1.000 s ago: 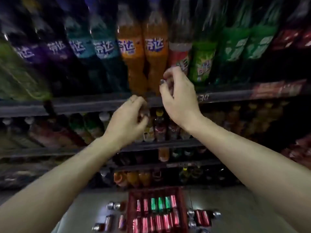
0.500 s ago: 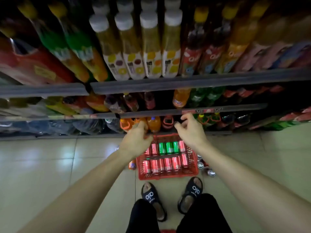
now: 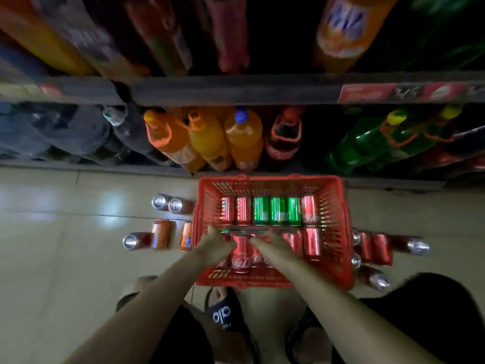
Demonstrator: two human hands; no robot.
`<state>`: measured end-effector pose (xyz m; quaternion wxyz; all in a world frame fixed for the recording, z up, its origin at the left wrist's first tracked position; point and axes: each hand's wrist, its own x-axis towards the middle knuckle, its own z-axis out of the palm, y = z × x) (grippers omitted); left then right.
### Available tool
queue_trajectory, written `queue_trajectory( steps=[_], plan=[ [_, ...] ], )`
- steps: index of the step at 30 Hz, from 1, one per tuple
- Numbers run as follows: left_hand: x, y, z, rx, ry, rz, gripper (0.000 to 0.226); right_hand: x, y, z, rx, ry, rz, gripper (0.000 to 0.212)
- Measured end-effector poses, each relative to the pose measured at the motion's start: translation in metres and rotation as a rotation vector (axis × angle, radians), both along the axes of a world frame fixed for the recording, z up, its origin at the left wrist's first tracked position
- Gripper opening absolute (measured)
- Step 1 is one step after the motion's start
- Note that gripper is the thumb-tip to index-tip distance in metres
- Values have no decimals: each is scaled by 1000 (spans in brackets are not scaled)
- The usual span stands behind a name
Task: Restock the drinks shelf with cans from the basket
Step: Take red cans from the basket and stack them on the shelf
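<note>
A red plastic basket (image 3: 344, 232) stands on the tiled floor in front of the drinks shelf (image 3: 236, 88). Its far row holds red cans and three green cans (image 3: 278, 210); its near row holds red cans (image 3: 312, 243). My left hand (image 3: 214, 244) and my right hand (image 3: 265, 239) both reach down into the basket's near row, on either side of a red can (image 3: 242, 254). The fingertips are blurred and sunk among the cans, so whether either hand grips one is unclear.
Loose cans lie on the floor left of the basket (image 3: 161, 233) and right of it (image 3: 378, 248). Large orange bottles (image 3: 244, 137) and green bottles (image 3: 367, 143) fill the bottom shelf. My sandalled foot (image 3: 223, 313) is just behind the basket.
My view has tipped from the upper shelves down to the floor. Both hands have dropped from shelf height into the basket's near row of cans.
</note>
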<state>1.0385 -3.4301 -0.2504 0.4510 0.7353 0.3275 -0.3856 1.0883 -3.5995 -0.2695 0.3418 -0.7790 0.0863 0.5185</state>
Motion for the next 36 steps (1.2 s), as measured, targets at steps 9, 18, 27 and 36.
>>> queue_trajectory(
  steps=[9, 18, 27, 36],
  plan=[
    [-28, -7, -139, 145, 122, 148, 91, -38, 25, -155, 68, 50, -165, 72],
    [-32, -2, -161, 218, 27, 212, 93, -50, 37, -180, 39, 18, -332, 95],
    [-49, -6, -162, 331, 47, -124, 95, -62, 32, -184, 18, -30, -339, 80],
    [-46, -3, -171, 346, -150, 33, 79, -66, 40, -195, -16, -70, -345, 97]
  ],
)
